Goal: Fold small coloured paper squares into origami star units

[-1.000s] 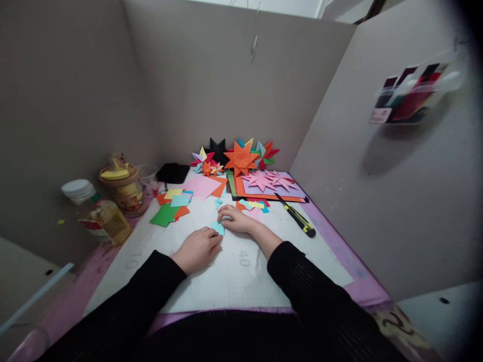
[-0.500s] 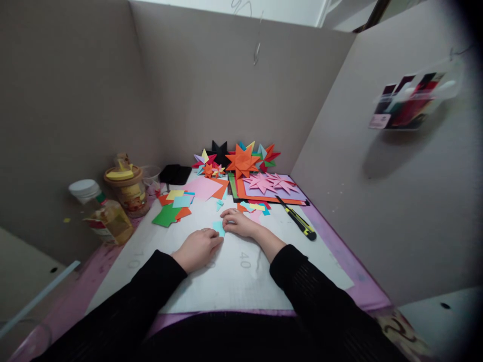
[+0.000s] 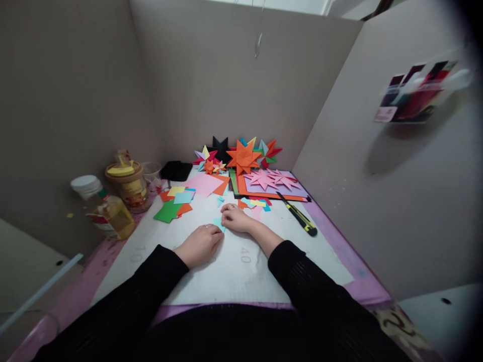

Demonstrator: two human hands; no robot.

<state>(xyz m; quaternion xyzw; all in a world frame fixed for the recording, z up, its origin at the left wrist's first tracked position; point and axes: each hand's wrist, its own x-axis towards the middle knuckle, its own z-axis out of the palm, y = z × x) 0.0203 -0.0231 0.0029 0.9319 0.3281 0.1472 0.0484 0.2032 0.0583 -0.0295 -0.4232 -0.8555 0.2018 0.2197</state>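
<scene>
My left hand (image 3: pixel 199 244) and my right hand (image 3: pixel 237 219) rest close together on the white cutting mat (image 3: pixel 234 271). Both press on a small light-blue paper piece (image 3: pixel 218 222) that lies flat between their fingertips. Only a corner of the paper shows; the rest is under my fingers. Black sleeves cover both forearms.
Folded paper stars (image 3: pixel 241 157) stand at the back wall; pink stars lie on stacked coloured sheets (image 3: pixel 271 187). Loose paper squares (image 3: pixel 174 203) are at the left. A yellow-black utility knife (image 3: pixel 300 220) lies right. A jar (image 3: pixel 129 187) and bottle (image 3: pixel 103 211) stand far left. Cardboard walls enclose the desk.
My hands stay on the blue paper, with the fingers shifting slightly. The view has shifted a little with my head.
</scene>
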